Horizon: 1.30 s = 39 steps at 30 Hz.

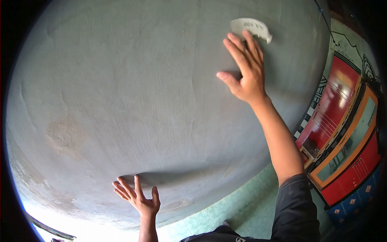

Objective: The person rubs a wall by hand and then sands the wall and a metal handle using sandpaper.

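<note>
A pale, curved piece of sandpaper (252, 27) with printed marks lies against the grey wall (161, 88), near the top right. My right hand (248, 72) is at its lower edge, fingertips touching or overlapping it, with the fingers extended and the thumb out to the left. Low on the same wall is my left hand (139, 197), its fingers spread and its fingertips at the surface, with nothing in it. A rough, brownish patch (64, 137) marks the wall to the upper left of that hand.
Green floor tiles (217, 211) run along the wall's foot. On the right stand a red panel (332, 101) and an orange-framed glass cabinet (348, 139). A dark cord (321, 12) hangs at the top right. Bright light comes from the lower left.
</note>
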Each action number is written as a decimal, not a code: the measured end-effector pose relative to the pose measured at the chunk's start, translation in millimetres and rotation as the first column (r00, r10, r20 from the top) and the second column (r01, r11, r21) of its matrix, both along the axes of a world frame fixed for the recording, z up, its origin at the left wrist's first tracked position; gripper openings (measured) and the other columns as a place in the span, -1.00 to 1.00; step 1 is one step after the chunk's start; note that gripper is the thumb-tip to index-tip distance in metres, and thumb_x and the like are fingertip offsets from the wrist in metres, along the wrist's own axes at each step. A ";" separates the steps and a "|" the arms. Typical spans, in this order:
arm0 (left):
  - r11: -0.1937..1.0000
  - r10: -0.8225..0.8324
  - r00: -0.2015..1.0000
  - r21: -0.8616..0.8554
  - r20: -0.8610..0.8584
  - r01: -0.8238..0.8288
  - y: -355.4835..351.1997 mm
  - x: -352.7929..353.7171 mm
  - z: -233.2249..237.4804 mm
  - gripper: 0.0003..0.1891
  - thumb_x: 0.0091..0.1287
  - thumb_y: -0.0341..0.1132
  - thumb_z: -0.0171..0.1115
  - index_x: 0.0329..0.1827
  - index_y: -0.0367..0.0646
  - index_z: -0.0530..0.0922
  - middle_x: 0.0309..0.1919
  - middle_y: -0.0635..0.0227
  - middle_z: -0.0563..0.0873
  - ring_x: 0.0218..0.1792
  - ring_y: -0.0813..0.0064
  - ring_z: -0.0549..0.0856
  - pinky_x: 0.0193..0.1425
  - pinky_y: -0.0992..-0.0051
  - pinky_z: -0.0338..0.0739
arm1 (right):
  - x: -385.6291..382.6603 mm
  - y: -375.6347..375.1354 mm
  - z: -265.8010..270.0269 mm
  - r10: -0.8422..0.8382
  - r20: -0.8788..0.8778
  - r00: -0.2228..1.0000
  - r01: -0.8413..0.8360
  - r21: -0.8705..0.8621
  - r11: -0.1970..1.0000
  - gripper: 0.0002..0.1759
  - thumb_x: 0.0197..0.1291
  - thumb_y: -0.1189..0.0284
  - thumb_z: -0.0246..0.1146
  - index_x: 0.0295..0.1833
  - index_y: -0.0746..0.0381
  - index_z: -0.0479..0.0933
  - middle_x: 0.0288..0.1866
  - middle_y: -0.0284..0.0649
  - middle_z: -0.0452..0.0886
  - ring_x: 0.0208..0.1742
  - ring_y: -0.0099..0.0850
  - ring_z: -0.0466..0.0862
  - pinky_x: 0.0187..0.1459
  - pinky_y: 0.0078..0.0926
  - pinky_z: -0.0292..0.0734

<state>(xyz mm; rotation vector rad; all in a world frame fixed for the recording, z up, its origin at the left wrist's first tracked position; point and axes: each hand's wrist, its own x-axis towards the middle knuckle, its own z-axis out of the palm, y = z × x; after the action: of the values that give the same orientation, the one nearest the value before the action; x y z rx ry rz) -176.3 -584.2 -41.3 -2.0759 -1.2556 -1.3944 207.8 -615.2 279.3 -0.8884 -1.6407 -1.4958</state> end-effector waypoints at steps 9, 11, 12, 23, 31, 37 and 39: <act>0.993 0.120 0.981 -0.027 0.151 -0.117 -13.9 57.3 27.8 -0.14 0.40 0.02 0.32 0.72 0.27 0.10 0.73 0.04 -0.13 0.70 -0.19 -0.25 0.60 -0.46 -0.25 | 24.2 -1.4 47.5 0.257 -0.044 0.965 -0.256 0.016 0.966 -0.33 0.18 0.29 0.51 0.43 0.06 0.55 0.34 -0.32 0.70 0.16 -0.26 0.63 0.21 -0.27 0.40; 0.992 0.128 0.979 -0.043 0.159 -0.122 -18.7 64.3 36.1 -0.11 0.38 -0.05 0.37 0.72 0.29 0.07 0.74 0.08 -0.15 0.71 -0.16 -0.26 0.61 -0.46 -0.23 | 28.7 -4.8 56.9 0.126 0.073 0.989 -0.132 0.072 0.989 -0.40 0.16 0.28 0.52 0.35 0.05 0.63 0.34 -0.40 0.70 0.19 -0.26 0.63 0.23 -0.30 0.40; 0.992 0.125 0.979 -0.049 0.158 -0.119 -20.1 67.8 41.0 -0.09 0.37 -0.08 0.38 0.73 0.29 0.05 0.74 0.08 -0.16 0.71 -0.15 -0.26 0.61 -0.46 -0.22 | 28.5 -4.9 61.9 0.060 0.128 0.990 -0.074 0.109 0.991 -0.43 0.15 0.27 0.53 0.31 0.04 0.66 0.34 -0.44 0.70 0.21 -0.26 0.63 0.25 -0.31 0.39; 0.979 0.127 0.988 -0.174 0.087 -0.110 -40.8 123.3 71.3 -0.07 0.17 -0.23 0.48 0.65 0.14 0.23 0.71 -0.09 -0.05 0.69 -0.29 -0.15 0.61 -0.38 -0.19 | 58.4 34.9 88.6 0.270 0.379 0.885 -0.241 -0.125 0.963 -0.77 0.38 0.46 0.31 0.10 0.12 0.73 0.30 -0.29 0.71 0.42 -0.21 0.61 0.48 -0.14 0.49; 0.967 0.171 0.982 -0.204 0.082 -0.151 -53.6 172.2 90.6 0.02 0.13 -0.32 0.54 0.68 0.24 0.16 0.73 0.01 -0.10 0.71 -0.16 -0.16 0.64 -0.32 -0.15 | 62.6 32.4 -14.2 0.480 0.541 0.690 -0.298 -0.392 0.870 -0.66 0.37 0.38 0.34 0.21 0.17 0.65 0.32 -0.09 0.68 0.35 -0.15 0.66 0.39 -0.04 0.56; 0.973 0.175 0.981 -0.166 0.077 -0.161 -48.8 173.4 81.1 0.09 0.13 -0.38 0.56 0.71 0.30 0.09 0.73 0.02 -0.13 0.71 -0.13 -0.16 0.65 -0.30 -0.12 | 117.9 22.2 83.6 0.228 0.415 0.881 -0.216 -0.075 0.973 -0.73 0.42 0.42 0.29 0.17 0.23 0.66 0.32 -0.09 0.67 0.43 -0.15 0.59 0.47 -0.08 0.47; 0.976 0.169 0.983 -0.151 0.070 -0.157 -43.7 171.7 75.5 0.06 0.14 -0.31 0.55 0.70 0.25 0.11 0.73 -0.01 -0.12 0.71 -0.16 -0.16 0.65 -0.31 -0.15 | 128.1 21.6 91.9 0.247 0.223 0.943 -0.249 -0.020 0.968 -0.71 0.43 0.45 0.27 0.20 0.23 0.65 0.35 -0.08 0.65 0.46 -0.14 0.56 0.48 -0.05 0.45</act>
<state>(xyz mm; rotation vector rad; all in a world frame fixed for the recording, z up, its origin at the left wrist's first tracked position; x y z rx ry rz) -4.5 -627.9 34.2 -1.9711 -1.5661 -1.3642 335.9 -593.6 371.3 -0.4974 -1.8311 -1.4641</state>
